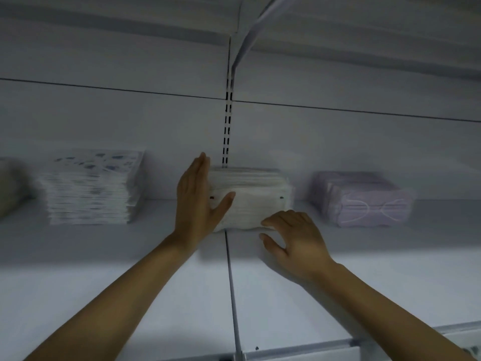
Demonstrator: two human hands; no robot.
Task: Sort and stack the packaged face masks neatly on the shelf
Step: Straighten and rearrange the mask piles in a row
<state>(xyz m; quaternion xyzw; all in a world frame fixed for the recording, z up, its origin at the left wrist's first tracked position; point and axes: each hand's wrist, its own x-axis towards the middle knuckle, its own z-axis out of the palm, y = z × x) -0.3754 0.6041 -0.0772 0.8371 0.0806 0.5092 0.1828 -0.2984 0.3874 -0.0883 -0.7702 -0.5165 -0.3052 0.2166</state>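
A stack of white packaged masks [256, 196] sits at the middle of the white shelf [130, 269], over the seam between two shelf boards. My left hand [197, 199] lies flat against the stack's left side, fingers straight, thumb across its front. My right hand [294, 238] touches the stack's lower right front corner with curled fingertips. To the left stands a taller stack of white packs with blue print [91, 188]. A stack of lilac masks [364, 199] lies to the right.
A blurred pale pile [10, 186] shows at the far left edge. The slotted upright [227, 126] runs up the back wall behind the middle stack, and an upper shelf with a bracket [250, 27] hangs overhead. The shelf's front rail [338, 347] is near me.
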